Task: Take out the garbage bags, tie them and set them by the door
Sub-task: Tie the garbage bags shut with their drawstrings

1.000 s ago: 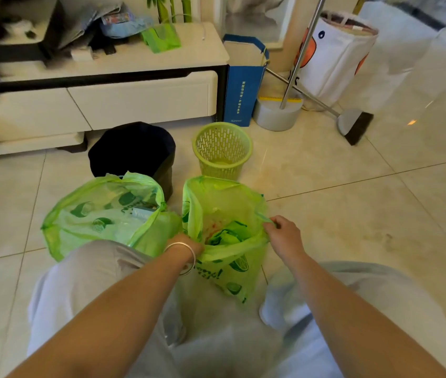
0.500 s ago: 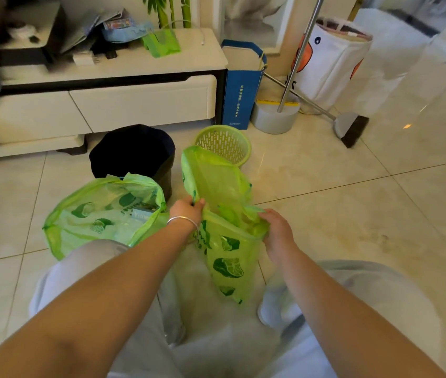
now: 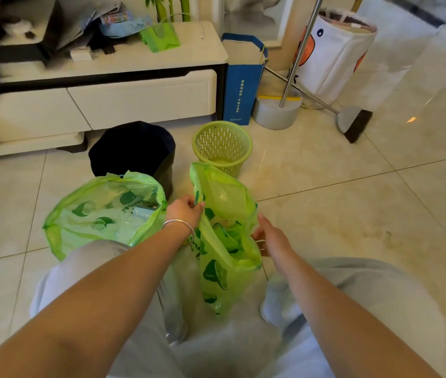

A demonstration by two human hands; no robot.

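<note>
A green garbage bag stands on the floor between my knees, its mouth pulled up tall. My left hand, with a silver bangle on the wrist, pinches the bag's left rim. My right hand grips the right rim lower down. A second green garbage bag sits open on the floor to the left, with packaging inside. Behind them stand a black bin and an empty green mesh basket.
A white TV cabinet runs along the back left. To its right are a blue paper bag, a broom and dustpan stand, a broom head and a white laundry hamper. Tiled floor stretches to the right.
Both hands took the bag's rim and pulled it upward, so the bag changed from slumped open to tall and narrow. My left hand rose from the bag's lower side to its upper rim.
</note>
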